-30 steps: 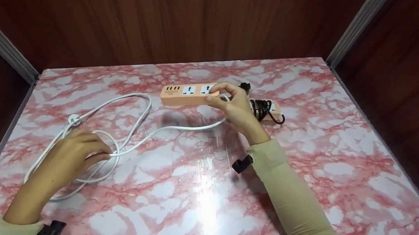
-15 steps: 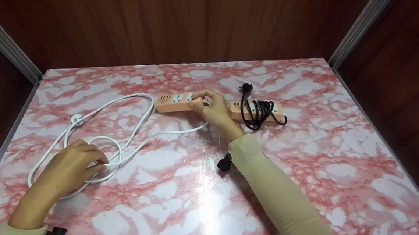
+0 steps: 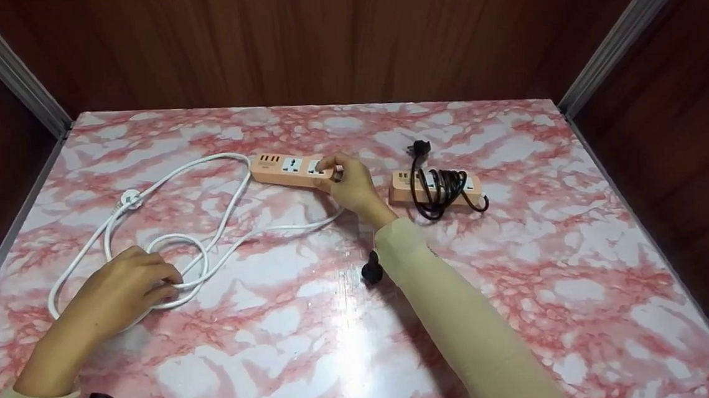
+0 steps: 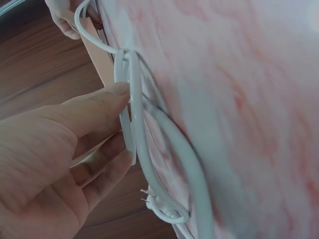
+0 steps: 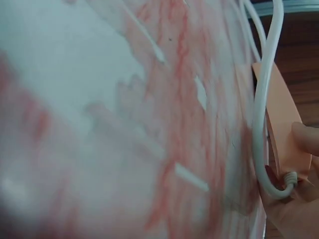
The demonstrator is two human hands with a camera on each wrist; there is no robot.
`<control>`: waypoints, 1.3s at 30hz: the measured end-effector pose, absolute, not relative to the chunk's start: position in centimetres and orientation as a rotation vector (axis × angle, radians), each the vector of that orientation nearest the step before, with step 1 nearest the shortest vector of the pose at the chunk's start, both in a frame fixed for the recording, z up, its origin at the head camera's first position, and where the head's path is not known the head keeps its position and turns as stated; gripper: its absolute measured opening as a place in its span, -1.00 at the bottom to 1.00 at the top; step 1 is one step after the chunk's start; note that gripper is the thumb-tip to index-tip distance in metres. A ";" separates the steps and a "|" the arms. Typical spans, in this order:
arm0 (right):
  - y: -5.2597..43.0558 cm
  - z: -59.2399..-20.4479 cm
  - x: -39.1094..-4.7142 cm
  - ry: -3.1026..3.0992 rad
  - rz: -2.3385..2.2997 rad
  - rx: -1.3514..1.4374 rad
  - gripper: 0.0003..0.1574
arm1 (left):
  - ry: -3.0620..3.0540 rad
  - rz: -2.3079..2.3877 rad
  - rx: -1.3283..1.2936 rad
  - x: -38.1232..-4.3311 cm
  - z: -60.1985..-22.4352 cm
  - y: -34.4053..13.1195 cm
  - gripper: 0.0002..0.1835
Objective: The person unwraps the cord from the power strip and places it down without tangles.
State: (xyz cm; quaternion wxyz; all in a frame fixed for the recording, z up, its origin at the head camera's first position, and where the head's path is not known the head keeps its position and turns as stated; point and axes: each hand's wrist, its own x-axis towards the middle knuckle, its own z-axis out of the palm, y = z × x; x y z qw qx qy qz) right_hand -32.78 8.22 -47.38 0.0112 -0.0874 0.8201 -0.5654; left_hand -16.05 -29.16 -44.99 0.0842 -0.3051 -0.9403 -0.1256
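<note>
An orange power strip (image 3: 287, 175) with white sockets and several USB ports lies left of the table's middle. My right hand (image 3: 353, 186) grips its right end, thumb on the near side and fingers over the top; the right wrist view shows the strip (image 5: 284, 124) with the cord leaving its end. A white cord (image 3: 281, 228) runs from there in loose loops to a white plug (image 3: 131, 199). At the left, my left hand (image 3: 126, 287) pinches the white cord. In the left wrist view, thumb and fingertips of the left hand (image 4: 75, 144) close on a loop of the cord (image 4: 142, 134).
A second orange power strip (image 3: 400, 189), wrapped in a black cord (image 3: 447, 187), lies right of my right hand. Its black plug (image 3: 421, 148) sits behind it. The marbled table (image 3: 553, 272) has brown wooden panels (image 3: 318, 39) behind and at both sides.
My right hand has moved the held power strip left and lowered it towards the table, away from the black-corded strip. My left hand has shifted slightly lower with the cord.
</note>
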 end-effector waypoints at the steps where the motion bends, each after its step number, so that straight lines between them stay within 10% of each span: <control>1: 8.0 -47.4 -32.9 2.577 -1.730 -0.282 -0.78 | -2.805 -0.380 -0.911 -16.0 -45.1 -29.2 -0.78; 20: 3.7 -47.3 -34.2 2.777 -1.316 -0.350 -0.76 | -2.776 -0.455 -0.872 -14.9 -46.2 -30.1 -0.68; 39: 0.6 -46.8 -33.7 2.452 -1.451 -0.568 -0.24 | -2.943 -0.471 -0.695 -13.5 -46.1 -31.1 -0.79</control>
